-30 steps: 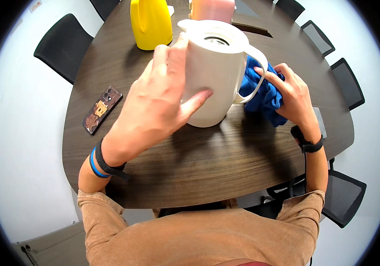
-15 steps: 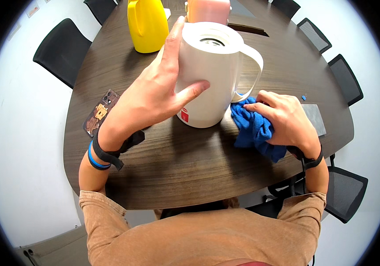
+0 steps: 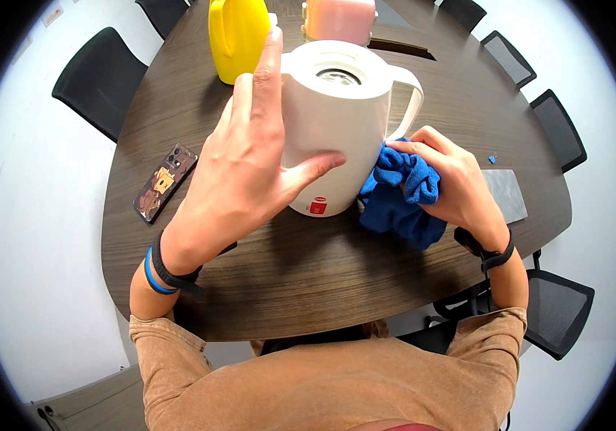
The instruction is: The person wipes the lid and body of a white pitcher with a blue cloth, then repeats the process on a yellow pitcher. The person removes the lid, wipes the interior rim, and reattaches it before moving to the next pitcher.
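A white vacuum jug (image 3: 337, 129) stands upright on the table in front of me, its round top opening uncovered and its handle (image 3: 412, 97) pointing to the right and away. My left hand (image 3: 240, 161) grips its left side, the thumb across the front and the fingers stretched up along the wall. In my right hand (image 3: 462, 183) is a crumpled blue cloth (image 3: 405, 215), pinched and bunched against the lower right side of the jug, below the handle. A small red label (image 3: 318, 205) shows near the jug's base.
Behind the jug stand a yellow jug (image 3: 240, 43) and a pink container (image 3: 339, 20). A patterned phone (image 3: 164, 183) lies on the left, a flat grey rectangle (image 3: 506, 194) on the right with a blue scrap (image 3: 492, 159) beyond it. Chairs surround the dark wooden table (image 3: 308, 287).
The white jug has turned: its red label has come round to the right and its handle has swung farther away. My right hand and the cloth have shifted slightly left.
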The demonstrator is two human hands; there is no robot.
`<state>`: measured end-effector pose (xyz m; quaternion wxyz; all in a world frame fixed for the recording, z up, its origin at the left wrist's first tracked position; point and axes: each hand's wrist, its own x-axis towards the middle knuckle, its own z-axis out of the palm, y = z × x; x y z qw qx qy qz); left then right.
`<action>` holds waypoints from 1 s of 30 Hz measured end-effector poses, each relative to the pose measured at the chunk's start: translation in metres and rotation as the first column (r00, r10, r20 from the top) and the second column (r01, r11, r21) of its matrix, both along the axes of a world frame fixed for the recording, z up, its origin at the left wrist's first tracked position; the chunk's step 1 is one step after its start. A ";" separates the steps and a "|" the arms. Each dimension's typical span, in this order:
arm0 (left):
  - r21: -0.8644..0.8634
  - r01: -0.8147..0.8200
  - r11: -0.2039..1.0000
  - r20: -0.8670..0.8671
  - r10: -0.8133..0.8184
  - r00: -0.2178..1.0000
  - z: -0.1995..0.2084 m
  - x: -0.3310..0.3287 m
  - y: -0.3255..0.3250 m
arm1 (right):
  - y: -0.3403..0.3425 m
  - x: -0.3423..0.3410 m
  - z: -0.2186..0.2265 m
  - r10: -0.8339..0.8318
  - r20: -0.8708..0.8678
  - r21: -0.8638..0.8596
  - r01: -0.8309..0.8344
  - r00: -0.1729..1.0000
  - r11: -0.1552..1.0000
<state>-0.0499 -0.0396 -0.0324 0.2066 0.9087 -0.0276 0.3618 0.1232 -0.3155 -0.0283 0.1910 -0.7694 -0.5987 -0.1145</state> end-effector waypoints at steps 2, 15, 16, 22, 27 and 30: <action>-0.021 -0.016 1.000 -0.016 0.016 1.000 0.001 0.000 0.000 | 0.002 0.000 0.002 -0.012 0.007 -0.005 0.012 1.000 1.000; -0.010 -0.042 0.999 -0.004 0.042 0.999 -0.005 0.007 0.003 | 0.024 0.001 0.018 -0.013 0.311 0.460 -0.138 0.950 0.877; -0.003 -0.040 0.999 0.009 0.041 0.999 -0.007 0.008 0.003 | 0.024 -0.002 0.017 -0.027 0.304 0.442 -0.116 0.952 0.889; -0.005 -0.037 0.999 0.011 0.037 0.999 -0.005 0.007 0.004 | 0.016 -0.011 -0.009 -0.061 0.163 0.342 0.002 0.985 0.940; -0.006 -0.033 0.999 -0.004 0.033 0.999 -0.006 0.009 0.009 | 0.010 -0.009 -0.012 -0.022 0.119 0.311 -0.016 0.993 0.950; -0.033 -0.007 0.999 0.002 0.007 1.000 -0.006 0.011 0.011 | 0.010 -0.009 0.002 0.000 0.034 0.289 -0.010 0.999 0.957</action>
